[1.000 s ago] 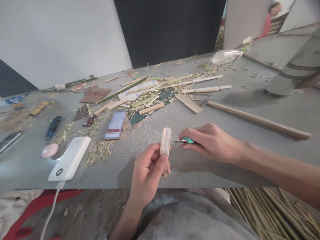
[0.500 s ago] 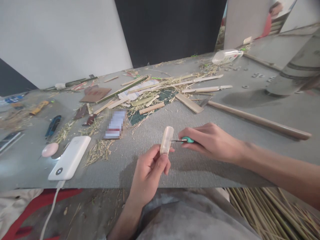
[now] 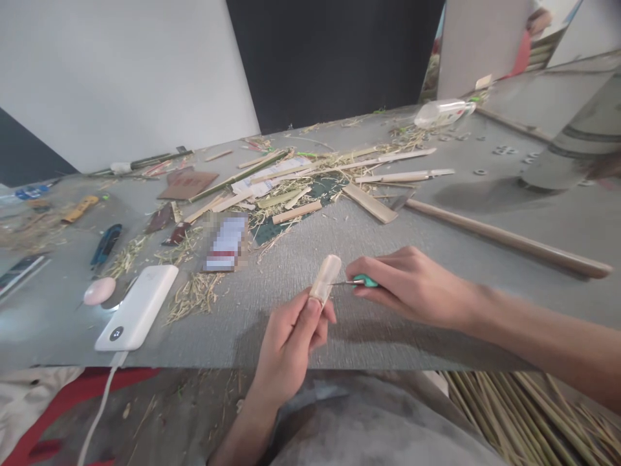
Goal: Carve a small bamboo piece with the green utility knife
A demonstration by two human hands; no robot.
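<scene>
a grey, ribbed table (image 3: 252, 340) spreads around a pale, smooth piece (image 3: 326, 275), the clock's centre. a banded grey cylinder (image 3: 560, 162) stands at two o'clock, its inside hidden; a rounded wooden handle (image 3: 504, 237) lies nearer three. at one, a clear bottle (image 3: 440, 114) rests sideways — contents unreadable. a white power bank (image 3: 141, 304) lies at nine, beside straw-like shavings (image 3: 194, 298). the left hand (image 3: 290, 333) pinches the piece, tilted toward one; the right hand (image 3: 410, 281) grips a teal-handled tool (image 3: 367, 280), its thin metal tip by the piece's edge.
</scene>
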